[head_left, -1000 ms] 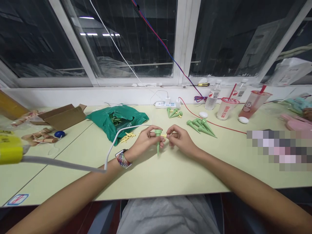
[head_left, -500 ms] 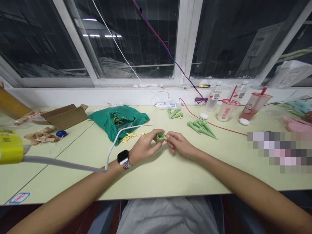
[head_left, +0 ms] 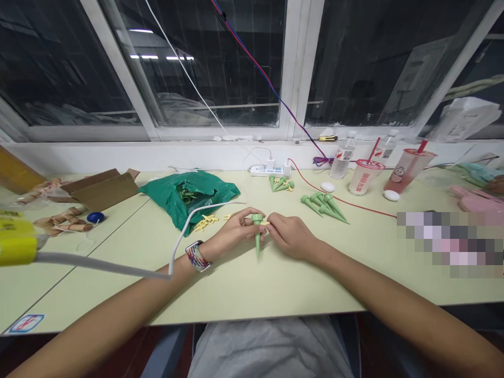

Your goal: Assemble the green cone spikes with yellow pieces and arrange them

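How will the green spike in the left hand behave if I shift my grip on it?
The green spike in the left hand looks like moulded plastic, so probably stiff and light. Its sides taper to a point, so a pinch low down might slip. Its head is much wider than its tip, so it would likely tip over if stood on the table.

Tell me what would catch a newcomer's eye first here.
Probably the shiny green bag, lying open on the table left of centre. Next, the pointed green spike that the left hand holds upright near the middle, with the right hand at a small yellow piece beside it.
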Action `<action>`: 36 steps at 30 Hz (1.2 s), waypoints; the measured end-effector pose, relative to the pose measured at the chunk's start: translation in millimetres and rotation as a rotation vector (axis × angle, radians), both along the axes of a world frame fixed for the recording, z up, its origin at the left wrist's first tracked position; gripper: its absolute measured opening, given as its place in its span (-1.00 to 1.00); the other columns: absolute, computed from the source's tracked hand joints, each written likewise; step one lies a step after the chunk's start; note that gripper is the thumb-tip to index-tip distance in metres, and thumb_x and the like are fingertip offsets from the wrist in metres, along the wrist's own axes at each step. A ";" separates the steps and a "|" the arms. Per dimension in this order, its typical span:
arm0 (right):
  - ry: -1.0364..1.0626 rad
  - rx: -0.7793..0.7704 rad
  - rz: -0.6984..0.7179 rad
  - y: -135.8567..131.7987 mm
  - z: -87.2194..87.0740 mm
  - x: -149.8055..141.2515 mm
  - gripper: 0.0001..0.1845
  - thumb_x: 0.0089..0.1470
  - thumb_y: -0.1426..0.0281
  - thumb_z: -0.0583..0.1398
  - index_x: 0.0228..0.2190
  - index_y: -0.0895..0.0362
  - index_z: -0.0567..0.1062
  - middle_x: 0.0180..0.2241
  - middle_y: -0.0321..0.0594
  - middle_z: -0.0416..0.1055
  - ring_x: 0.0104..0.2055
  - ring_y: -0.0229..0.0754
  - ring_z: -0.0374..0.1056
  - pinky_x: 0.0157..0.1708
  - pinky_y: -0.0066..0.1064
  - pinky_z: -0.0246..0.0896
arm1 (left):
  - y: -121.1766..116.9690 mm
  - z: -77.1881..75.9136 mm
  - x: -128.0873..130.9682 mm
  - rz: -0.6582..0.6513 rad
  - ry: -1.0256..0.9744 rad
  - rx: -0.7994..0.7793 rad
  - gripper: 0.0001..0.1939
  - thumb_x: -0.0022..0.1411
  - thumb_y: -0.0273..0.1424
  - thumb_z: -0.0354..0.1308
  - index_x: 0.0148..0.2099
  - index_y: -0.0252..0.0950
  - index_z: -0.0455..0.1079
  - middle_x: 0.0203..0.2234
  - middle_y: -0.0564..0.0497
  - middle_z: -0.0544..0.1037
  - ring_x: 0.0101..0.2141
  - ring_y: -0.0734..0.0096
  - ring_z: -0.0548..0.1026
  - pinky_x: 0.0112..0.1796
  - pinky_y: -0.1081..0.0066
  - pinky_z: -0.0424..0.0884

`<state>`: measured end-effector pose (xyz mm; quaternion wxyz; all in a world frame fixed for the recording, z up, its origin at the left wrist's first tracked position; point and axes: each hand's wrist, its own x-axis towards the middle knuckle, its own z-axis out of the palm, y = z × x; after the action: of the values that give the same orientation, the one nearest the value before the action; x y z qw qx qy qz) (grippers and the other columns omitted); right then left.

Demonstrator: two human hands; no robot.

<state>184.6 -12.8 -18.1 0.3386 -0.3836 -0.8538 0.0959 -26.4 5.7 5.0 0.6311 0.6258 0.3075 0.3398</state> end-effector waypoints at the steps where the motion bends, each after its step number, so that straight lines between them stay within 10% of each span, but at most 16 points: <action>1: -0.050 0.041 -0.002 -0.6 0.8 0.5 -0.80 0.38 0.32 -0.02 -0.28 0.10 0.31 -0.36 -0.21 0.40 -0.41 -0.20 0.23 -0.38 -0.37 -0.02 | 0.5 0.2 -0.7 -0.038 -0.034 -0.053 -0.59 0.19 -0.31 0.40 0.02 -0.27 0.38 -0.45 0.07 0.51 -0.32 0.31 0.60 -0.19 0.34 0.46; 5: 0.072 -0.102 0.036 -3.8 3.7 -4.0 -0.75 0.39 0.30 -0.04 -0.35 0.08 0.27 -0.41 -0.26 0.38 -0.42 -0.21 0.23 -0.36 -0.38 0.01 | 1.2 1.6 -3.2 -0.065 0.017 -0.017 -0.59 0.21 -0.29 0.38 0.04 -0.26 0.36 -0.37 0.01 0.56 -0.33 0.34 0.58 -0.25 0.38 0.45; 12: 0.554 -1.003 0.257 -0.6 8.5 -11.0 -0.66 0.33 0.18 -0.07 -0.48 0.02 0.08 -0.63 -0.49 -0.04 -0.66 -0.28 0.03 -0.53 -0.40 0.05 | -3.9 -2.1 -7.7 0.219 0.326 0.788 -0.72 0.27 -0.35 0.29 0.02 -0.20 0.44 -0.19 -0.02 0.56 -0.23 0.36 0.51 -0.14 0.36 0.41; 15: 0.371 -0.605 0.142 -1.1 7.4 -6.7 -0.66 0.35 0.17 -0.05 -0.44 0.06 0.19 -0.56 -0.37 0.19 -0.56 -0.25 0.17 -0.46 -0.40 0.07 | -4.9 -0.5 -6.0 0.227 0.306 0.673 -0.68 0.26 -0.32 0.32 0.04 -0.20 0.43 -0.39 0.08 0.50 -0.35 0.40 0.50 -0.26 0.41 0.40; 19: -0.048 0.166 -0.010 -3.0 3.0 -2.0 -0.73 0.39 0.27 -0.02 -0.30 0.13 0.35 -0.33 -0.17 0.41 -0.44 -0.22 0.21 -0.43 -0.37 -0.06 | -2.8 4.3 -2.0 -0.015 0.080 0.096 -0.65 0.24 -0.30 0.36 0.02 -0.24 0.40 -0.54 0.13 0.40 -0.41 0.39 0.53 -0.33 0.43 0.42; 23: -0.188 0.413 -0.050 -0.4 0.7 -0.7 -0.66 0.43 0.34 -0.09 -0.31 0.15 0.37 -0.40 -0.20 0.40 -0.50 -0.24 0.18 -0.47 -0.35 -0.11 | -1.2 4.3 0.4 -0.160 -0.135 -0.236 -0.76 0.22 -0.39 0.38 -0.12 -0.31 0.42 -0.31 -0.02 0.55 -0.36 0.45 0.55 -0.26 0.43 0.48; 29: -0.131 0.451 -0.044 0.7 -2.8 -0.1 -0.65 0.42 0.36 -0.06 -0.42 0.11 0.32 -0.52 -0.26 0.35 -0.56 -0.25 0.10 -0.48 -0.34 -0.13 | -2.7 5.0 0.5 -0.137 -0.057 -0.076 -0.57 0.21 -0.32 0.40 0.07 -0.28 0.39 -0.47 0.05 0.55 -0.36 0.29 0.62 -0.25 0.36 0.49; 36: 0.386 -0.239 -0.038 -7.2 -8.9 -15.9 -0.57 0.44 0.18 -0.08 -0.45 0.08 0.24 -0.54 -0.35 0.26 -0.51 -0.27 0.14 -0.44 -0.40 0.00 | -8.1 -4.4 4.1 0.207 0.199 0.447 -0.60 0.25 -0.27 0.34 0.06 -0.22 0.33 -0.44 0.11 0.47 -0.41 0.42 0.50 -0.37 0.45 0.40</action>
<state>168.7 -20.0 -27.0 0.4494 -0.4114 -0.7485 0.2616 -22.3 -2.5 0.5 0.4058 0.7452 0.3479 0.3986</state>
